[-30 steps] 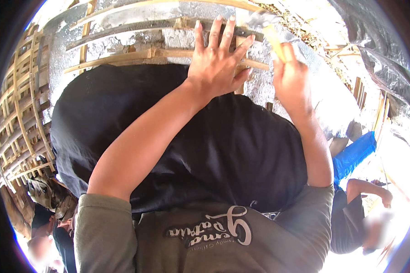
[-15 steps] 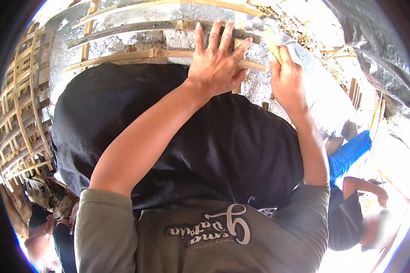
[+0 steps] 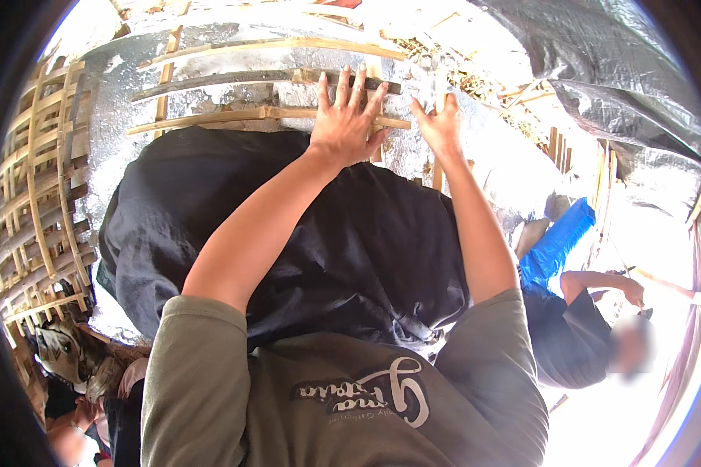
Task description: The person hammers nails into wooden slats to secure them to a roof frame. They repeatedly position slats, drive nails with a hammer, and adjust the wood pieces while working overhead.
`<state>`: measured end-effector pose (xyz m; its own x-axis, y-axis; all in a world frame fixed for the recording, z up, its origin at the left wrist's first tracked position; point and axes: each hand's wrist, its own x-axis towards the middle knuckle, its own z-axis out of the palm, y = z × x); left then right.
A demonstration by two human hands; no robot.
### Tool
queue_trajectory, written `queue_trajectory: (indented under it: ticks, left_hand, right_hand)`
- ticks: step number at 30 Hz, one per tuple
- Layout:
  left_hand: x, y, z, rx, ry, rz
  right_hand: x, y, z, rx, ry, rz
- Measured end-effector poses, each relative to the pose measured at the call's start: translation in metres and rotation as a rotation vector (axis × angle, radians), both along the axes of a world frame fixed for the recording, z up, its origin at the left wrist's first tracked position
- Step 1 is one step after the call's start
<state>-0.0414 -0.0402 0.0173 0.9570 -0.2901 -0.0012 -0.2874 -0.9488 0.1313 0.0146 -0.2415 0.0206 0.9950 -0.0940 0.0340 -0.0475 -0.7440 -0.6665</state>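
Note:
My left hand (image 3: pixel 343 121) lies flat with fingers spread, pressing across the lower bamboo strip (image 3: pixel 226 117) and the darker middle strip (image 3: pixel 218 83). A third, upper bamboo strip (image 3: pixel 280 46) runs roughly parallel beyond them. An upright strip (image 3: pixel 164 89) crosses all three near their left ends. To the right of the strips' ends, my right hand (image 3: pixel 439 128) is closed around a hammer with a pale wooden handle (image 3: pixel 442 87). Glare makes the hammer's head hard to see now. Black cloth (image 3: pixel 288 226) covers my lap, just below the strips.
Woven bamboo lattice panels (image 3: pixel 43 187) are stacked at the left. A dark plastic sheet (image 3: pixel 623 86) hangs at the upper right. Beside a blue plastic bundle (image 3: pixel 557 241), another person (image 3: pixel 568 335) is at the right. Part of another person (image 3: pixel 78 420) shows at the lower left.
The view has shifted, so the strips sit lower in it. My left hand stays spread on the strips. My right hand, with the hammer, has come closer to the strips' right ends.

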Motion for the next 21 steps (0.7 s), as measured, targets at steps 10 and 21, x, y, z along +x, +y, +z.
queue_trajectory:
  ticks: [10,21]
  left_hand:
    - [-0.003,0.017,-0.002,-0.144,-0.06,-0.026]
    - [0.051,0.108,0.038,0.159,-0.004,0.016]
  right_hand:
    - [-0.012,0.01,-0.009,-0.282,0.228,-0.175]
    - [-0.014,0.013,-0.018,-0.288,0.274,-0.19]
